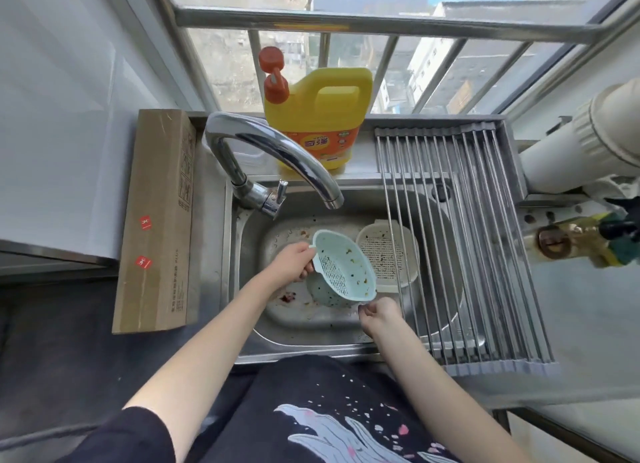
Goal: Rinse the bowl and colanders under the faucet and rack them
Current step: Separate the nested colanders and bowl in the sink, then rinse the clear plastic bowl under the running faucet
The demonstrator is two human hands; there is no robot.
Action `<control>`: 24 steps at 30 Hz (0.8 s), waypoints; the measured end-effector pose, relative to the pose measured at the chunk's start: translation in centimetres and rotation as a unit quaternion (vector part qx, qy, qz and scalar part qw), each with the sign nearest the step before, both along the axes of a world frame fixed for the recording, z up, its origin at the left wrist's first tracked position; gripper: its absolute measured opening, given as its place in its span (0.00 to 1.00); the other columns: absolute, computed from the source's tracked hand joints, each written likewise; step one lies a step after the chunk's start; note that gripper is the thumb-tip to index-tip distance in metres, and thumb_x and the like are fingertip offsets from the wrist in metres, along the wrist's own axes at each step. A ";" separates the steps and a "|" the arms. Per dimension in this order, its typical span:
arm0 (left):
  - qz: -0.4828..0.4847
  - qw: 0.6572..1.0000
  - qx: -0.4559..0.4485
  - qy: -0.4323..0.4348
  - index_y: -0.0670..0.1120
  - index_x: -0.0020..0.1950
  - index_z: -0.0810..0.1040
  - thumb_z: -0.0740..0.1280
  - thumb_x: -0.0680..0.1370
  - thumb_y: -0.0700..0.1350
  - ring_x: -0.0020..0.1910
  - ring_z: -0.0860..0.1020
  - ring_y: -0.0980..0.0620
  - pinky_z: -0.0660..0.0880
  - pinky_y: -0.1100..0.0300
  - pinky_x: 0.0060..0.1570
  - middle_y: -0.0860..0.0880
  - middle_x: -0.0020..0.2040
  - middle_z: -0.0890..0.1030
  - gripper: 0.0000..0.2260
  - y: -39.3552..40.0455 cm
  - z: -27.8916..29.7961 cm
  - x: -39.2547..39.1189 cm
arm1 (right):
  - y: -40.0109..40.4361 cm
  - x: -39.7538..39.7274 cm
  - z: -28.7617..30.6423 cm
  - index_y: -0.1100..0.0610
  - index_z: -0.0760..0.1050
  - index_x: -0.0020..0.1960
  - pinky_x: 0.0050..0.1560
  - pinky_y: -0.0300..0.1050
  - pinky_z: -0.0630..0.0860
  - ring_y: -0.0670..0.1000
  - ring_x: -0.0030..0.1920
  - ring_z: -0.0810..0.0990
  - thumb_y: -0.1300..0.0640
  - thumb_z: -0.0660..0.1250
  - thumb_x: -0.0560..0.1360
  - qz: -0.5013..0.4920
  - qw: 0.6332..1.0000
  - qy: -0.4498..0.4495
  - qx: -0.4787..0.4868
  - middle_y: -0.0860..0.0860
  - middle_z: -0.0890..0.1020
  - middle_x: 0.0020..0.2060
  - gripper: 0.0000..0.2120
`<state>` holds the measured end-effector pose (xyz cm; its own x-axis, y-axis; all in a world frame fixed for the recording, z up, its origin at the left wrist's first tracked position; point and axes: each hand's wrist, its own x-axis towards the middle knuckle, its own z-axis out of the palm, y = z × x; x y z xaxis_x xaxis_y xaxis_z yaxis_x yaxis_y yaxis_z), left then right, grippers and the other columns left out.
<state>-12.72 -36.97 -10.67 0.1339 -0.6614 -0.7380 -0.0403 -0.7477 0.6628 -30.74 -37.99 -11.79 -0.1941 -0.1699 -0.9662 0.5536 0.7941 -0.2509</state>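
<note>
A pale blue colander (341, 265) with food bits inside is tilted above the steel sink (311, 331), below and in front of the faucet spout (334, 203). My left hand (294, 262) grips its left rim. My right hand (379, 315) hovers just under its lower right edge, fingers loosely curled, holding nothing that I can see. Beneath the colander lies a blue-green bowl (320, 294), mostly hidden. A cream colander (381, 251), dirty with specks, rests in the sink to the right, partly under the roll-up rack (467, 248). No water runs from the faucet.
A yellow detergent jug (318, 116) with an orange pump stands on the sill behind the sink. A cardboard box (156, 220) lies along the sink's left side. A white pipe (581, 144) and brass valve (561, 241) sit at the right. Food scraps dot the sink floor.
</note>
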 end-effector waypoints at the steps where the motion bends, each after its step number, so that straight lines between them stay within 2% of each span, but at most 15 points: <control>1: 0.028 0.999 0.027 0.022 0.44 0.38 0.72 0.57 0.81 0.42 0.24 0.64 0.56 0.60 0.68 0.20 0.49 0.30 0.70 0.12 0.0 -0.3 -0.3 | 0.0 0.0 0.4 0.66 0.72 0.61 0.43 0.34 0.77 0.54 0.57 0.78 0.73 0.48 0.79 -0.020 1.000 -0.018 -0.002 0.60 0.76 0.60 0.18; 2: 0.055 0.996 0.049 0.043 0.44 0.37 0.71 0.56 0.80 0.42 0.21 0.63 0.57 0.57 0.69 0.18 0.49 0.29 0.69 0.13 0.1 -0.6 -0.7 | 0.1 0.2 1.2 0.65 0.70 0.66 0.37 0.33 0.77 0.55 0.62 0.76 0.73 0.48 0.79 -0.015 1.000 -0.013 -0.007 0.58 0.76 0.62 0.20; 3: 0.083 0.992 0.068 0.060 0.44 0.36 0.70 0.56 0.80 0.41 0.19 0.62 0.58 0.56 0.70 0.17 0.48 0.29 0.67 0.13 0.2 -1.0 -1.0 | 0.3 0.2 2.0 0.65 0.70 0.68 0.35 0.33 0.77 0.55 0.62 0.77 0.73 0.48 0.78 0.002 1.000 -0.009 -0.010 0.58 0.76 0.63 0.22; 4: 0.109 0.987 0.086 0.076 0.43 0.36 0.69 0.55 0.80 0.40 0.16 0.61 0.59 0.54 0.71 0.17 0.48 0.29 0.66 0.13 0.3 -1.2 -1.3 | 0.6 -0.2 2.1 0.64 0.70 0.67 0.36 0.34 0.76 0.54 0.55 0.79 0.73 0.47 0.78 0.017 1.000 0.004 -0.005 0.58 0.78 0.61 0.22; 5: 0.128 0.982 0.105 0.093 0.43 0.36 0.68 0.54 0.81 0.40 0.15 0.60 0.60 0.54 0.72 0.16 0.48 0.29 0.65 0.13 0.4 -1.4 -1.5 | 1.0 -0.4 2.3 0.63 0.72 0.64 0.35 0.35 0.74 0.52 0.45 0.78 0.73 0.47 0.77 0.046 0.999 0.016 -0.004 0.58 0.80 0.54 0.22; 6: 0.137 0.976 0.126 0.109 0.43 0.36 0.67 0.53 0.81 0.39 0.14 0.59 0.60 0.53 0.73 0.16 0.48 0.29 0.64 0.13 0.5 -1.7 -1.7 | 1.4 -0.5 2.8 0.61 0.72 0.59 0.32 0.35 0.71 0.50 0.37 0.74 0.72 0.46 0.77 0.078 0.997 0.025 -0.003 0.56 0.78 0.45 0.20; 7: 0.136 0.972 0.148 0.123 0.43 0.36 0.66 0.52 0.81 0.39 0.14 0.59 0.60 0.53 0.73 0.15 0.49 0.27 0.64 0.13 0.5 -1.8 -1.9 | 1.9 -0.6 3.4 0.60 0.72 0.53 0.30 0.36 0.70 0.49 0.35 0.70 0.73 0.46 0.77 0.094 0.995 0.027 -0.001 0.54 0.75 0.40 0.19; 10: 0.120 0.958 0.205 0.159 0.45 0.33 0.64 0.52 0.79 0.37 0.13 0.60 0.60 0.53 0.73 0.14 0.52 0.18 0.65 0.14 0.3 -2.4 -2.7 | 2.8 -0.4 4.7 0.59 0.65 0.39 0.39 0.37 0.66 0.48 0.37 0.66 0.74 0.48 0.75 0.121 0.992 0.042 0.008 0.55 0.69 0.45 0.14; 13: 0.098 0.948 0.239 0.186 0.44 0.32 0.65 0.51 0.78 0.36 0.13 0.61 0.59 0.54 0.71 0.12 0.53 0.17 0.65 0.15 -0.4 -3.2 -4.1 | 3.6 -0.3 5.5 0.60 0.64 0.39 0.58 0.41 0.67 0.51 0.44 0.68 0.75 0.49 0.75 0.129 0.991 0.032 0.002 0.56 0.68 0.48 0.14; 14: 0.087 0.946 0.247 0.190 0.43 0.33 0.66 0.50 0.79 0.37 0.13 0.61 0.59 0.55 0.70 0.12 0.53 0.17 0.65 0.15 -0.6 -3.6 -4.7 | 3.8 -0.2 5.9 0.60 0.65 0.39 0.55 0.41 0.68 0.51 0.44 0.67 0.75 0.48 0.75 0.125 0.992 0.021 0.006 0.56 0.69 0.45 0.15; 15: 0.078 0.944 0.257 0.194 0.42 0.34 0.68 0.50 0.80 0.37 0.13 0.61 0.59 0.56 0.70 0.12 0.52 0.17 0.66 0.16 -0.8 -4.0 -5.4 | 3.9 -0.3 6.2 0.60 0.65 0.38 0.47 0.40 0.67 0.51 0.40 0.65 0.76 0.48 0.75 0.120 0.993 0.017 0.004 0.55 0.68 0.41 0.15; 17: 0.080 0.934 0.276 0.211 0.39 0.34 0.70 0.50 0.82 0.38 0.12 0.62 0.59 0.57 0.70 0.12 0.51 0.17 0.68 0.18 -1.0 -4.8 -6.9 | 4.0 -0.5 6.3 0.59 0.64 0.36 0.34 0.38 0.58 0.49 0.34 0.60 0.76 0.47 0.75 0.104 0.995 0.009 -0.002 0.54 0.65 0.35 0.16; 21: 0.118 0.908 0.289 0.278 0.38 0.36 0.71 0.51 0.83 0.38 0.13 0.63 0.59 0.59 0.70 0.14 0.51 0.18 0.70 0.18 -0.8 -6.2 -9.8 | 4.3 -1.6 6.0 0.58 0.57 0.34 0.24 0.35 0.56 0.48 0.32 0.54 0.77 0.46 0.74 0.076 0.997 0.026 -0.005 0.52 0.58 0.35 0.18; 23: 0.149 0.884 0.296 0.330 0.38 0.37 0.71 0.52 0.83 0.39 0.14 0.65 0.58 0.60 0.70 0.14 0.50 0.19 0.70 0.17 -0.4 -6.2 -11.2 | 4.7 -2.3 5.9 0.63 0.64 0.38 0.33 0.33 0.63 0.49 0.33 0.60 0.77 0.45 0.75 0.048 0.999 0.011 -0.011 0.54 0.63 0.36 0.16; 24: 0.148 0.876 0.301 0.347 0.39 0.37 0.72 0.53 0.83 0.40 0.14 0.65 0.58 0.60 0.70 0.14 0.51 0.19 0.70 0.17 -0.3 -6.1 -11.8 | 5.0 -2.6 5.8 0.69 0.69 0.46 0.45 0.33 0.70 0.50 0.37 0.68 0.77 0.45 0.76 0.038 0.999 0.003 -0.023 0.57 0.68 0.40 0.14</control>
